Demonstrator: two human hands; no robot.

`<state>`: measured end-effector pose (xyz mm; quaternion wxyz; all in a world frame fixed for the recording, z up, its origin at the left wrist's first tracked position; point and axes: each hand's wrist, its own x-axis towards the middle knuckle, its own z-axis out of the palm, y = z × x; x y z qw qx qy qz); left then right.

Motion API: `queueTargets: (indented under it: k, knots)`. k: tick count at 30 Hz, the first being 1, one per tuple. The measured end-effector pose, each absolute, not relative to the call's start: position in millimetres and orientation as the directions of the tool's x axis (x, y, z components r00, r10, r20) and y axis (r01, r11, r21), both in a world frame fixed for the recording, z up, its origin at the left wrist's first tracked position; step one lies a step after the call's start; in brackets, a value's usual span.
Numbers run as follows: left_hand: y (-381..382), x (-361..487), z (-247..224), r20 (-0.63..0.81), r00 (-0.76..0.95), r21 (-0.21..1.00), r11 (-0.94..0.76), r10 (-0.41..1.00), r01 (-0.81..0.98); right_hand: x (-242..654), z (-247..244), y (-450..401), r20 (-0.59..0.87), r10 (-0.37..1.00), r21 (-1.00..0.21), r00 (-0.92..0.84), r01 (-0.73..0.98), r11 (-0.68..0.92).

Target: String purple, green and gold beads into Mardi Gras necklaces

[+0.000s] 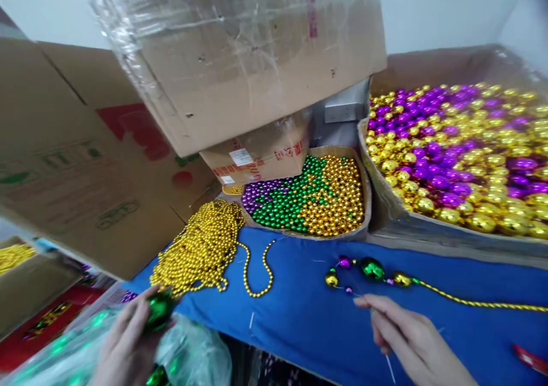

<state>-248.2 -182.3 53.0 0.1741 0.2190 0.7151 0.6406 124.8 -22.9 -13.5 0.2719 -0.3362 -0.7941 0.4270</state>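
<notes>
My left hand is closed round a shiny green ball bead, over a clear plastic bag of green beads; it is slightly blurred. Between the fingertips of my right hand a thin white string is pinched, its tail hanging below. Beyond those fingers the string curves with beads on it: small purple ones, a gold bead, a large green bead and another gold bead. These lead into a twisted gold bead chain lying rightward on the blue cloth.
Gold bead strands are heaped at the cloth's left. Behind stands a box of small purple, green and gold beads. A big carton of gold and purple beads is at right. Cardboard boxes overhang the back. A red tool lies front right.
</notes>
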Motion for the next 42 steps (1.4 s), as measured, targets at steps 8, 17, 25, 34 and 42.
queueTargets:
  k: [8,17,25,34,42]
  knots:
    - [-89,-148,28,-0.211,-0.226,0.677,-0.024,0.951,-0.735,103,-11,-47,0.255,0.7,-0.744,-0.666,0.327,0.582]
    - [-82,-134,14,-0.19,-0.092,0.696,0.069,0.977,-0.714,118,-23,-37,0.26,0.712,-0.665,-0.652,0.414,0.622]
    - [-82,-136,12,-0.183,-0.11,0.757,0.069,0.977,-0.65,120,-20,-33,0.246,0.643,-0.572,-0.725,0.427,0.7]
    - [-83,-131,15,-0.101,-0.113,0.952,0.063,0.988,-0.299,125,-29,-26,0.534,0.516,-0.217,-0.67,0.481,0.849]
    - [-86,-98,12,-0.036,-0.126,0.976,0.008,0.991,-0.219,115,-48,-31,0.333,0.668,-0.612,-0.666,0.386,0.69]
